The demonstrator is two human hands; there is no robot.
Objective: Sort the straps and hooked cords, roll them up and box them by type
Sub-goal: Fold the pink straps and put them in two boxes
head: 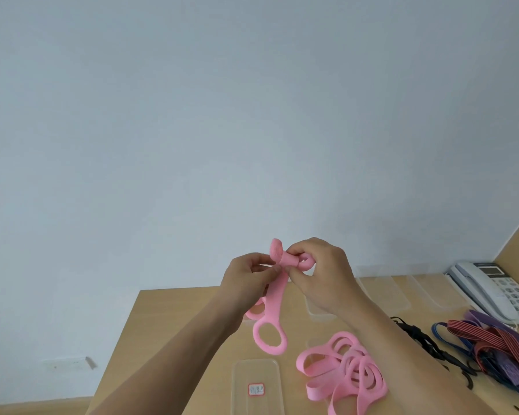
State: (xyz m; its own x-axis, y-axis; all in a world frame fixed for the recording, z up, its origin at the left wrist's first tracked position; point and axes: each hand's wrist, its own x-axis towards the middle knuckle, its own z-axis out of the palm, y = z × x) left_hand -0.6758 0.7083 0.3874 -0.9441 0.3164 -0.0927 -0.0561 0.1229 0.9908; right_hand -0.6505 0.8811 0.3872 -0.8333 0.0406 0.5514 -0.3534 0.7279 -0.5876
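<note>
Clear box (256, 384) nearest; both hands (285, 272) pinching pink strap (274, 298), long axis hanging downward.

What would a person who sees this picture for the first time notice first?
First, the two hands raised in the middle: the left hand and right hand both pinch a pink strap whose looped end hangs over the wooden table. Next, a loose pile of pink straps lies below on the right. Farther right lies a tangle of hooked cords.
</note>
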